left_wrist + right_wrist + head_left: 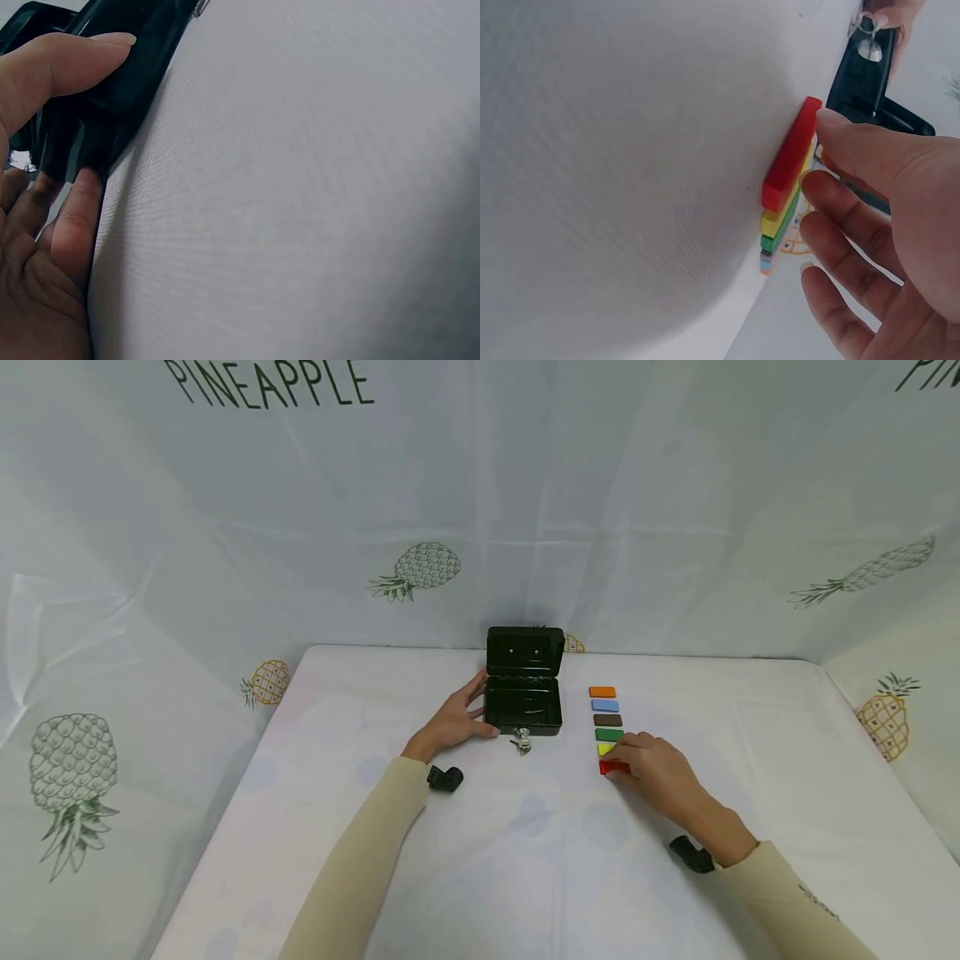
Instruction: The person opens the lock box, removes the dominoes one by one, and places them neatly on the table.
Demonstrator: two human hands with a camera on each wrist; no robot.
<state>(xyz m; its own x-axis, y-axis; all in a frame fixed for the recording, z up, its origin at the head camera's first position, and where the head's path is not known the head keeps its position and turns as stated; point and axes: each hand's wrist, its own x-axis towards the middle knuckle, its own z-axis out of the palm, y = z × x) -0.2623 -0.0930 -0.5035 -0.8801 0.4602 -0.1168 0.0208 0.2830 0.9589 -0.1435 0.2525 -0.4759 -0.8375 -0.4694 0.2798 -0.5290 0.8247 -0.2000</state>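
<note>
A small black cash box (522, 703) stands with its lid raised; nothing shows inside it. Keys (521, 742) hang at its front. My left hand (456, 717) holds the box by its left front corner, thumb on the front wall and fingers along the side (56, 202). To the right of the box, flat blocks lie in a column: orange (602, 692), blue (605, 705), brown (608, 720), green (609, 735), yellow (603, 749) and red. My right hand (660, 777) pinches the red block (791, 157) by its end; the index finger is mostly hidden.
White cloth covers the table (487, 860). A pineapple-printed cloth (637, 527) hangs behind the table's back edge and along both sides. Black wrist cameras (446, 779) sit at both cuffs.
</note>
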